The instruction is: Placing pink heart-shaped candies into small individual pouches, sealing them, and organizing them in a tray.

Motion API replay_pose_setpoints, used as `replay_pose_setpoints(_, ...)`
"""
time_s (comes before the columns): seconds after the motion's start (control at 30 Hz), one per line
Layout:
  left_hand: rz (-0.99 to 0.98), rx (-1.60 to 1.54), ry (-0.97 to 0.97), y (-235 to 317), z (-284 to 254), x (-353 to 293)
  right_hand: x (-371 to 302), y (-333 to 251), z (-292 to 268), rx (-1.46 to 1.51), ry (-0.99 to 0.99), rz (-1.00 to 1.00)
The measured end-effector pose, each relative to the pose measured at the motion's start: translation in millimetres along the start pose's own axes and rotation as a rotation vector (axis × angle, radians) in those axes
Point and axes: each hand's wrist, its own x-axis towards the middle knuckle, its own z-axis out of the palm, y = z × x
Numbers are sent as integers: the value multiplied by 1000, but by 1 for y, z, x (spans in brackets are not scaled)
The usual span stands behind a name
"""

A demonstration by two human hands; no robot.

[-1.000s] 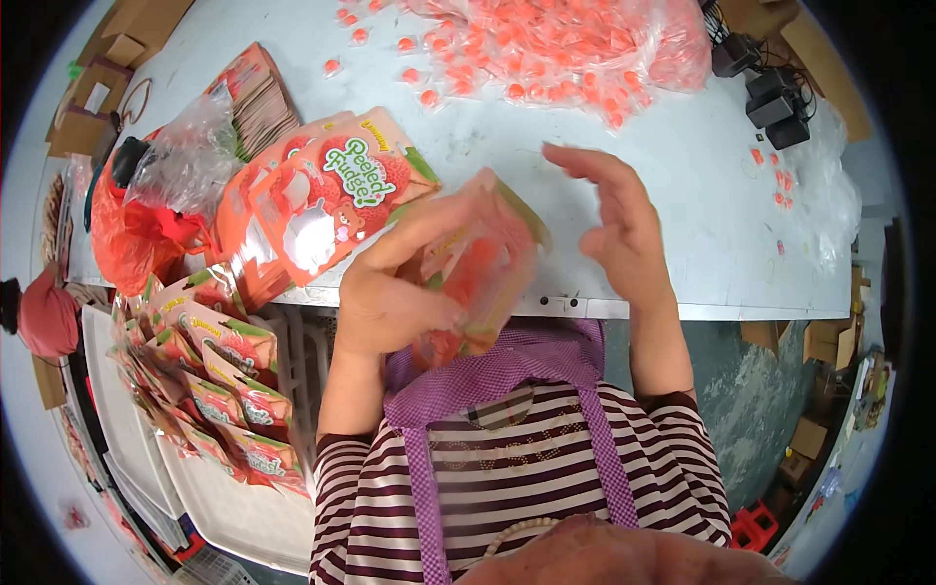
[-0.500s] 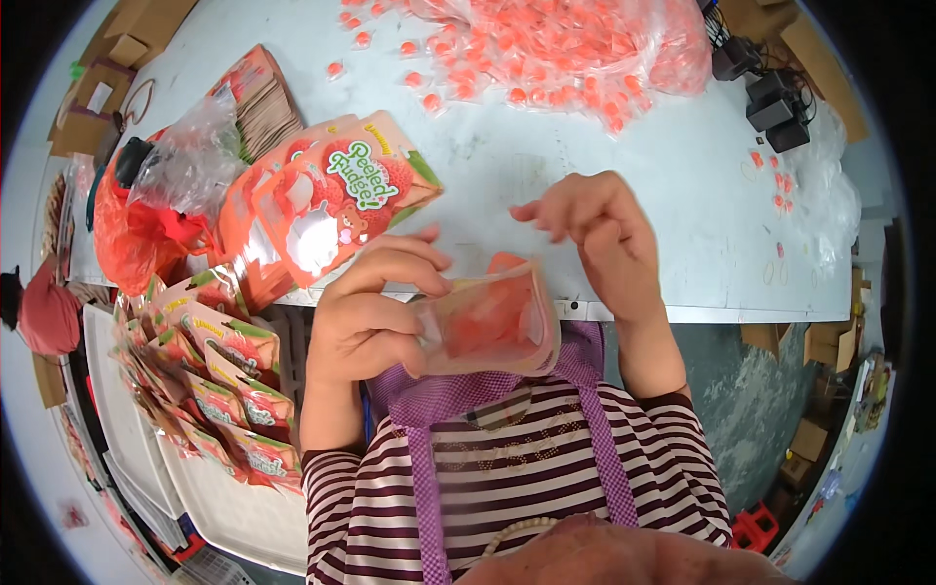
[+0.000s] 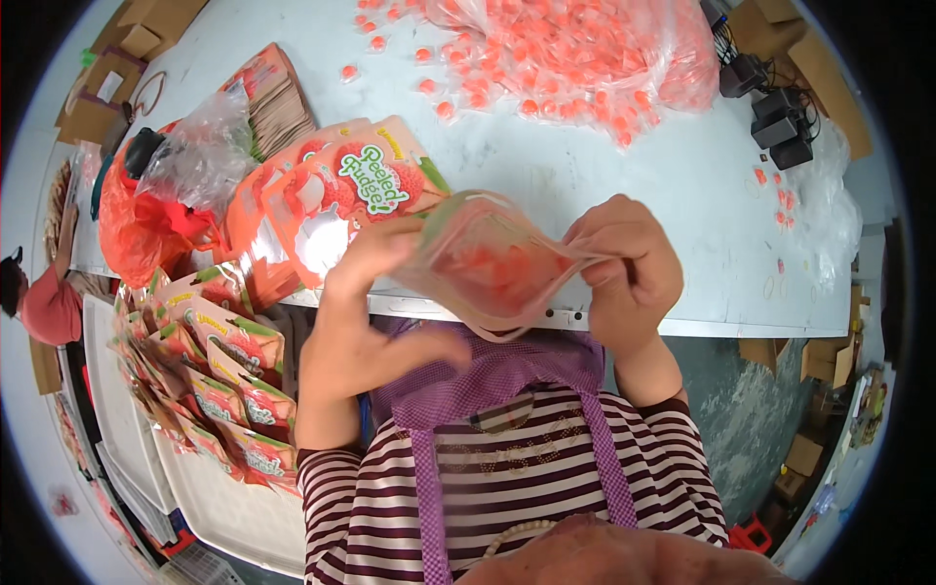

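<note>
I hold a translucent stand-up pouch (image 3: 492, 268) full of pink sweets just above the near edge of the white table (image 3: 624, 185), my left hand (image 3: 375, 258) gripping its left side with fingers curled shut around it and my right hand (image 3: 624, 258) pinching its right edge closed between thumb and fingers. Left of the pouch lies a stack of printed empty pouches (image 3: 336, 195) on the table, and beyond it, at the far edge, a big clear bag of pink wrapped sweets (image 3: 575, 49).
</note>
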Motion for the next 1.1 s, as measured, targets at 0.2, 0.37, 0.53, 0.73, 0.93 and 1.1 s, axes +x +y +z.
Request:
replay_pose_setpoints(0.2, -146, 88, -28, -10, -5, -3, -4, 5, -1, -94, 42, -58)
replay_pose_setpoints(0.37, -41, 105, 55, -13, -8, -4, -7, 8, -6, -23, 104, 97)
replay_pose_setpoints(0.53, -159, -67, 98, -16, 4, -2, -9, 14, 3, -1, 157, 102)
replay_pose_setpoints(0.73, -11, 76, 8, -17, -1, 3, -16, 16, 3, -38, 125, 48)
replay_pose_setpoints(0.93, 150, 150, 77, -13, 1, 9, 5, 4, -11, 24, -11, 123)
replay_pose_setpoints(1.1, 310, 347, 28, -1, 9, 9, 27, -26, -32, -482, -384, -17)
